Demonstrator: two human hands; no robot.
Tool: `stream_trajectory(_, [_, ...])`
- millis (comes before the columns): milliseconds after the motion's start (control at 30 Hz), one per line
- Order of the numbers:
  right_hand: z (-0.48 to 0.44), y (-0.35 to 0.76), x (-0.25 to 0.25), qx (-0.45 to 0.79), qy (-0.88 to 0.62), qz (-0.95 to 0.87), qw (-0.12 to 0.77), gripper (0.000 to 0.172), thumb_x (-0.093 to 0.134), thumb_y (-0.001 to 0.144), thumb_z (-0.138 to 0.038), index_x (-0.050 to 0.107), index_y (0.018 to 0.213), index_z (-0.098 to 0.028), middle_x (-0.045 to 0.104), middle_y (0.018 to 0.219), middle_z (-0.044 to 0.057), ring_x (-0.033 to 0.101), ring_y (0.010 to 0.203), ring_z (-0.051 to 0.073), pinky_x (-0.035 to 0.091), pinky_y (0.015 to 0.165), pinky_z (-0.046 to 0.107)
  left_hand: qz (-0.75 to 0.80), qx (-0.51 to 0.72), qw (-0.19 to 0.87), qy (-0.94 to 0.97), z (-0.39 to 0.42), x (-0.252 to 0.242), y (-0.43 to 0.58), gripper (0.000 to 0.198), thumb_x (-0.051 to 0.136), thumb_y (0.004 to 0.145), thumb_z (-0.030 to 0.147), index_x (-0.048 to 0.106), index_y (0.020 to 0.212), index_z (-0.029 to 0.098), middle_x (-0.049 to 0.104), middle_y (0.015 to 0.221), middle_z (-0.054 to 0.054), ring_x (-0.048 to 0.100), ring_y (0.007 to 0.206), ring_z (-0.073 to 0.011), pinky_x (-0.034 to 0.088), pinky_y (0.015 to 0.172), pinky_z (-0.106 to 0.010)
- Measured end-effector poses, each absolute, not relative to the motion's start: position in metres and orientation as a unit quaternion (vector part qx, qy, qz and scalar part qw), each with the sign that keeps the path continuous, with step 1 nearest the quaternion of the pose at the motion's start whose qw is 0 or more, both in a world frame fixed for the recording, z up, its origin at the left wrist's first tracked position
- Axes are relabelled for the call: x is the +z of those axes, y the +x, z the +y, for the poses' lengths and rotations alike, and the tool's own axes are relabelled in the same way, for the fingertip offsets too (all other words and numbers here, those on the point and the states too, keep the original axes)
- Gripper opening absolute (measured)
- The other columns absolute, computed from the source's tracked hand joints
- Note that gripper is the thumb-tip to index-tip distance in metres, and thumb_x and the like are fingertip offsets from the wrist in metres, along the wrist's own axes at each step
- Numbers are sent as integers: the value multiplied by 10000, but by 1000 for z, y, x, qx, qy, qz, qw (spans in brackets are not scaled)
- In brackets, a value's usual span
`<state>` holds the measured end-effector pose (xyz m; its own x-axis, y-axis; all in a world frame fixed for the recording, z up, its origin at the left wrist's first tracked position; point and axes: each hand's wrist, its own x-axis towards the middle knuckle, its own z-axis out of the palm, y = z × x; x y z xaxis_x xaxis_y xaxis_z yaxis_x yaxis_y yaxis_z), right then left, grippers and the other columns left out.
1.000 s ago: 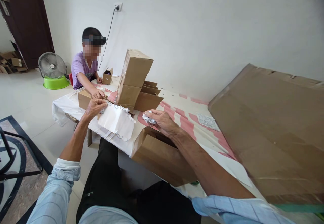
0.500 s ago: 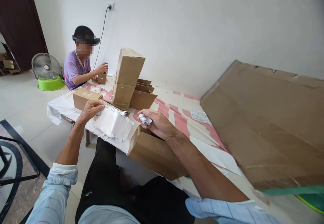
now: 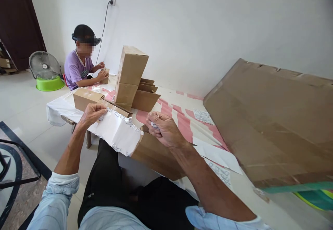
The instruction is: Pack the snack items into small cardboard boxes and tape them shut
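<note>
A white sheet (image 3: pixel 118 127) with small dark-outlined shapes along its edges stretches out from my left hand (image 3: pixel 93 115). The thumb and fingers of that hand pinch its upper left corner. My right hand (image 3: pixel 165 127) is closed around a small white piece with dark outlines (image 3: pixel 155 126), mostly hidden by the fingers. It is apart from the sheet, above an open cardboard box (image 3: pixel 158 157). The sheet's right end reaches the box's left edge.
Behind the sheet stand a long cardboard box (image 3: pixel 87 99) and a tall box (image 3: pixel 132 74). A large carton (image 3: pixel 273 126) leans at the right. Across the table, a person in a purple shirt (image 3: pixel 75 67) handles a small box (image 3: pixel 105 76). Papers (image 3: pixel 218 153) lie at the right.
My right hand has turned and closed more around the small white piece, moving slightly right. The sheet is spread flatter. The person across has brought a hand down onto the small box.
</note>
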<state>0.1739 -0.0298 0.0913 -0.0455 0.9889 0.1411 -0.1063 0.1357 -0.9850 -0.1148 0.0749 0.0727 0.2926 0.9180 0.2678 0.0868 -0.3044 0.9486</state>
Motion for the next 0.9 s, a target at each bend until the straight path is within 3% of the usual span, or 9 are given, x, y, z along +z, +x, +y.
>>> stream_trajectory(100, [-33, 174, 91, 504, -425, -525, 538, 611, 905, 706, -773, 615, 720, -235, 411, 570, -66, 253, 460, 70, 194, 407, 249, 369, 453, 449, 676, 67, 76, -114, 301, 787, 691, 433, 727, 708, 138, 579, 599, 17, 434, 519, -72, 301, 470, -193])
stream_trajectory(200, [-38, 173, 93, 537, -402, -511, 537, 605, 874, 720, -802, 668, 753, -234, 459, 597, -44, 349, 486, 93, 292, 428, 253, 357, 442, 451, 688, 61, 81, -112, 310, 802, 715, 437, 732, 714, 135, 583, 596, 13, 441, 523, -74, 316, 482, -195])
stream_trajectory(333, [-50, 170, 98, 568, -364, -498, 544, 593, 844, 726, -821, 740, 854, -251, 626, 782, 28, 556, 653, 167, 495, 543, 307, 342, 424, 462, 700, 56, 88, -110, 329, 830, 717, 453, 742, 729, 136, 588, 589, 10, 451, 513, -77, 319, 484, -200])
stream_trajectory(433, [-60, 170, 98, 558, -354, -504, 556, 535, 877, 723, -753, 744, 899, -265, 702, 959, 61, 594, 737, 188, 543, 616, 338, 344, 416, 457, 707, 53, 92, -108, 339, 839, 717, 462, 745, 722, 136, 574, 575, 16, 430, 503, -70, 301, 479, -198])
stream_trajectory(567, [-73, 177, 92, 533, -384, -500, 565, 432, 943, 714, -585, 718, 897, -265, 685, 916, 45, 514, 673, 152, 454, 548, 293, 349, 417, 451, 708, 47, 100, -105, 329, 848, 716, 461, 762, 740, 145, 595, 586, 11, 447, 511, -76, 320, 480, -197])
stream_trajectory(700, [-89, 190, 88, 508, -415, -456, 602, 378, 911, 764, -524, 658, 843, -255, 448, 670, -48, 308, 528, 97, 241, 452, 239, 337, 406, 457, 716, 40, 114, -99, 325, 879, 694, 460, 772, 747, 157, 612, 598, -2, 485, 510, -94, 361, 474, -211])
stream_trajectory(800, [-110, 197, 88, 462, -427, -446, 636, 451, 843, 827, -630, 577, 782, -269, 287, 606, -83, 179, 488, 97, 141, 433, 255, 316, 406, 451, 729, 35, 127, -91, 297, 882, 699, 452, 791, 739, 172, 610, 596, -7, 488, 509, -104, 365, 468, -222])
stream_trajectory(900, [-138, 197, 79, 413, -423, -444, 674, 626, 749, 843, -815, 483, 685, -271, 231, 541, -93, 159, 449, 92, 147, 426, 268, 297, 408, 422, 753, 29, 139, -79, 248, 886, 703, 438, 804, 712, 204, 617, 594, -11, 494, 508, -118, 360, 456, -227])
